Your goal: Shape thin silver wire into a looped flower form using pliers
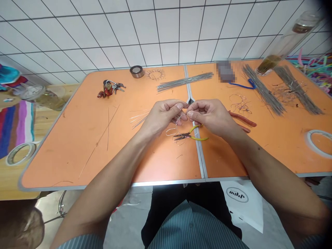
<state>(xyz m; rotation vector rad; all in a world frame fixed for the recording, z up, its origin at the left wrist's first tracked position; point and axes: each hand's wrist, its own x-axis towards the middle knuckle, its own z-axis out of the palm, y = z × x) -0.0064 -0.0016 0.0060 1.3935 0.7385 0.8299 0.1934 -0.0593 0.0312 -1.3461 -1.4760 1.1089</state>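
Close together over the middle of the orange table, both my hands pinch a thin bent wire (177, 118). My left hand (166, 114) has thumb and forefinger pressed together, with loops of the wire hanging below its fingers. Thumb and fingertips of my right hand (209, 116) are also closed, at the wire's other side; the exact grip is hidden. Just beneath lie small pliers with yellow handles (199, 139), jaws apart and pointing left. Partly behind my right hand are pliers with red-brown handles (243, 119). Several straight wires (138, 118) stick out behind my left hand.
At the back lie a tape roll (137, 71), a bunch of keys (111, 88) and a wire bundle (185, 81). More wire bundles (264, 90) and a glass bottle (287, 43) stand or lie at right. Loose wires (98, 140) lie at left. A white tape roll (320, 142) is far right.
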